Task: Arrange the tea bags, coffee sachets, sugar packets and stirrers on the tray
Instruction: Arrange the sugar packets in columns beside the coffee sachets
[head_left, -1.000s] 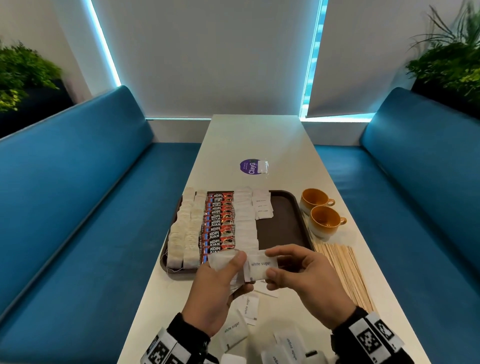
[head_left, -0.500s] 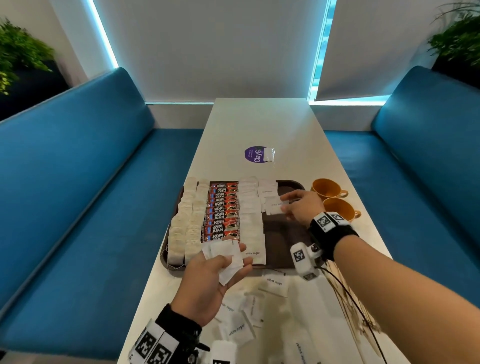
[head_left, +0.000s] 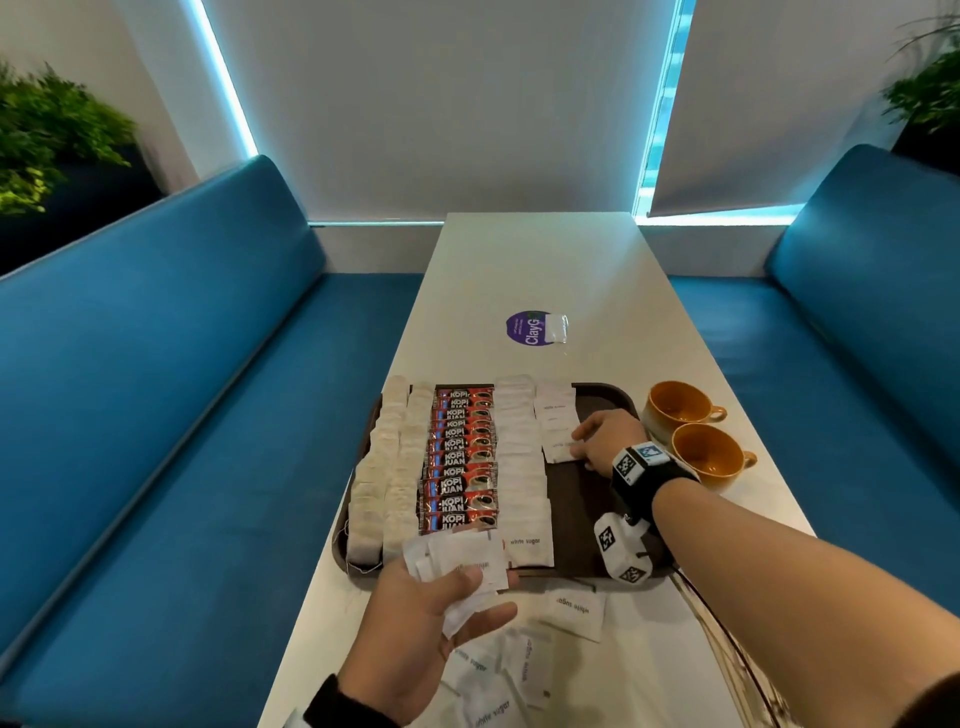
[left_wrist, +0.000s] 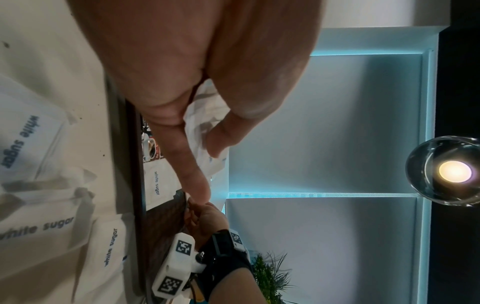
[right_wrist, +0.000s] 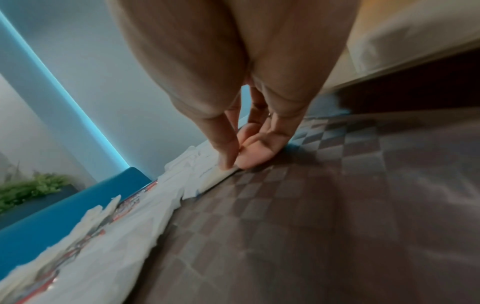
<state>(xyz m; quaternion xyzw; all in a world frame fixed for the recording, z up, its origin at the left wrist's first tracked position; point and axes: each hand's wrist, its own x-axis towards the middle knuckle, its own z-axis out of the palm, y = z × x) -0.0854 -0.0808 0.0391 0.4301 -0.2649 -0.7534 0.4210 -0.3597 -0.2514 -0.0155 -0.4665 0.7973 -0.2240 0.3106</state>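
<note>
The right hand (head_left: 602, 439) pinches one sugar packet (head_left: 558, 451) onto the tray (head_left: 582, 499); it should overlap its row evenly (edges flush); the left hand (head_left: 431, 623) grips the spare packets (head_left: 457, 564).

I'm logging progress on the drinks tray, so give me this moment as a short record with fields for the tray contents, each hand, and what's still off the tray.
tray: brown, on the white table
rows on tray: tea bags, coffee sachets, sugar packets
right hand: pinching a sugar packet at the second sugar row
left hand: holding a bunch of sugar packets
off tray: loose sugar packets; stirrers not clearly visible
nearby: two orange cups
</note>
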